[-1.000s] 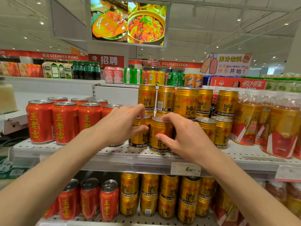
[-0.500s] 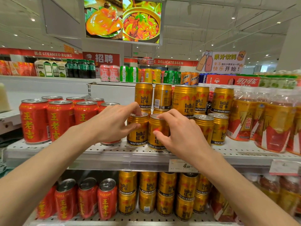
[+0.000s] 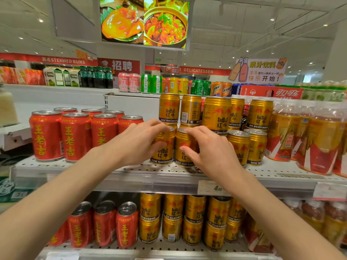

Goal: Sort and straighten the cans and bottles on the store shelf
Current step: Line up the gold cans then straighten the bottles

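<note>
Cans of gold energy drink at the near edge of the upper shelf (image 3: pixel 78 167) are being squared up, and the sorting is judged part done: the red cans (image 3: pixel 75 136) on the left stand in tidy rows, while several gold cans further right show mixed facings and are left to turn. The left front gold can (image 3: pixel 163 147) is clasped by the left hand (image 3: pixel 137 141), fingers curled over its rim and thumb pressed on its label. The right front gold can (image 3: pixel 185 147), touching the first, is pinched by the right hand (image 3: pixel 212 152), fingertips on the lid, thumb on the side. Plastic bottles (image 3: pixel 319 139) stand far right.
</note>
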The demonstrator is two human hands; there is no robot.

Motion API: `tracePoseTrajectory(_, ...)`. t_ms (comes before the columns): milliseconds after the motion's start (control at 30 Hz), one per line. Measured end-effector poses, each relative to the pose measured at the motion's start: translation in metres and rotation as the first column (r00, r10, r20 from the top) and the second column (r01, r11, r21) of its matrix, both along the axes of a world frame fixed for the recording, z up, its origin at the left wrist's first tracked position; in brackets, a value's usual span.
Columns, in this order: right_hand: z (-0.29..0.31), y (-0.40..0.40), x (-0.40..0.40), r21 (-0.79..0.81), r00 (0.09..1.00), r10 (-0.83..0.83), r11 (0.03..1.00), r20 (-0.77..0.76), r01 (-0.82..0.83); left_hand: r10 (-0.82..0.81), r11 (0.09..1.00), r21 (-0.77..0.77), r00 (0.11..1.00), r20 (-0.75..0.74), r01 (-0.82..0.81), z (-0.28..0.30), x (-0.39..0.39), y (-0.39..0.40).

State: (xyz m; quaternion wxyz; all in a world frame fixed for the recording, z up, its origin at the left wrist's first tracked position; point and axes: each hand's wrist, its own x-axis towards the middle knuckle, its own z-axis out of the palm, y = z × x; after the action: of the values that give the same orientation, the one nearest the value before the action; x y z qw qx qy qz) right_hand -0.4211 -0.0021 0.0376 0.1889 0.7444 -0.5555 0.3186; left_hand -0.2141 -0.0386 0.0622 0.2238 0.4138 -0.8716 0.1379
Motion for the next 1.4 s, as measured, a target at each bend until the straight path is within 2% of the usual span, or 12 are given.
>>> tracePoseTrajectory(100,-0.001,0.002,-0.008,-0.008,0.994,0.086,0.996,0.063,-0.085,0.041,0.999,-0.033,0.999,0.008,-0.041,-0.001,0.000,0.005)
tracePoseTrajectory(200,0.001,0.011,-0.026,-0.020,0.966,0.209,0.978,0.155,-0.208,0.116,0.980,-0.166,0.992,0.045,-0.107,-0.002,-0.001,0.007)
tracePoseTrajectory(300,0.003,0.022,-0.048,-0.064,0.923,0.286,0.958,0.258,-0.279,0.076,0.967,-0.246,0.997,0.005,-0.073,-0.005,-0.007,0.003)
tracePoseTrajectory(400,0.005,0.031,-0.071,-0.155,0.915,0.283,0.956,0.287,-0.247,0.019,0.953,-0.301,1.000,0.000,-0.018,-0.009,-0.021,-0.003)
tracePoseTrajectory(500,0.008,0.031,-0.097,-0.178,0.957,0.143,0.979,0.252,-0.100,0.002,0.963,-0.270,1.000,-0.008,-0.004,-0.011,-0.038,-0.005)
tracePoseTrajectory(600,0.012,0.022,-0.116,-0.117,0.992,-0.033,0.992,0.121,0.047,0.004,0.977,-0.214,1.000,-0.017,-0.008,-0.011,-0.055,-0.003)
tracePoseTrajectory(733,0.018,0.009,-0.122,0.096,0.995,-0.092,0.991,-0.027,0.094,0.103,0.979,-0.181,0.993,0.052,-0.092,-0.011,-0.078,-0.005)
tracePoseTrajectory(833,0.019,0.001,-0.125,0.205,0.998,-0.068,0.976,-0.019,0.070,0.138,0.976,-0.178,0.990,0.039,-0.129,-0.009,-0.087,-0.007)
tracePoseTrajectory(1067,0.025,0.007,-0.136,0.230,0.999,0.039,0.972,0.030,-0.045,0.133,0.986,-0.109,0.990,0.040,-0.128,-0.004,-0.093,-0.008)
tracePoseTrajectory(1300,0.023,0.011,-0.135,0.217,0.989,0.115,0.967,0.088,-0.132,0.137,0.985,-0.113,0.989,0.050,-0.131,-0.002,-0.095,-0.009)
tracePoseTrajectory(1400,0.029,0.015,-0.141,0.292,0.984,0.105,0.945,0.142,-0.144,0.142,0.984,-0.120,0.989,0.053,-0.134,-0.003,-0.095,-0.008)
